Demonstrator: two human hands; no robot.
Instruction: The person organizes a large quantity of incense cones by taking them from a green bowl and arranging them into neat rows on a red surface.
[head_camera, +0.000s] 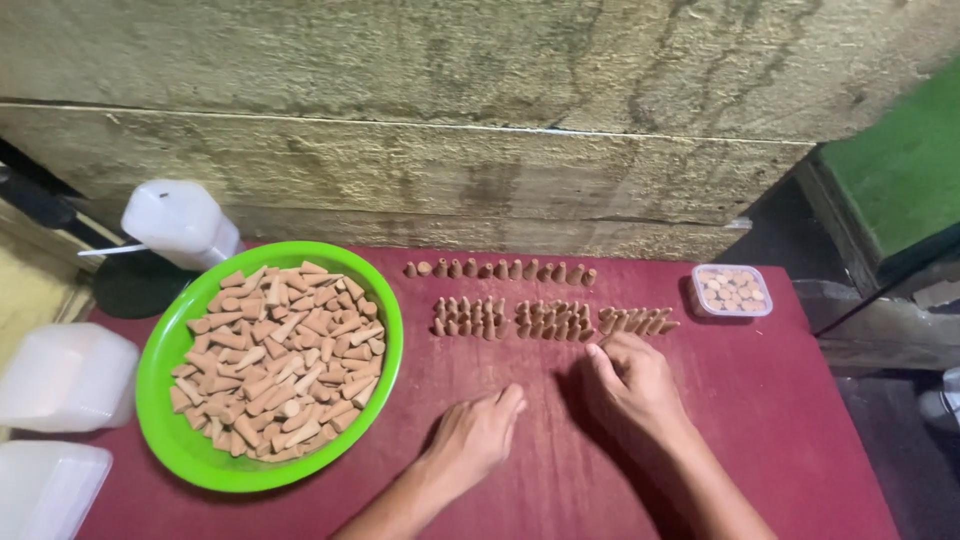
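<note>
We are resting our right hand (632, 385), fingers curled, fingertips touching the lower row of brown cones (545, 320) lying just ahead on the red table (780, 400), while our left hand (478, 435) is lying flat and empty, farther back.

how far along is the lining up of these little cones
Done: a back row of cones and a denser second row stand on the red table. In hand: the right hand touches that row's right end; the left hand rests flat. Left: the green bowl is heaped with loose cones.
</note>
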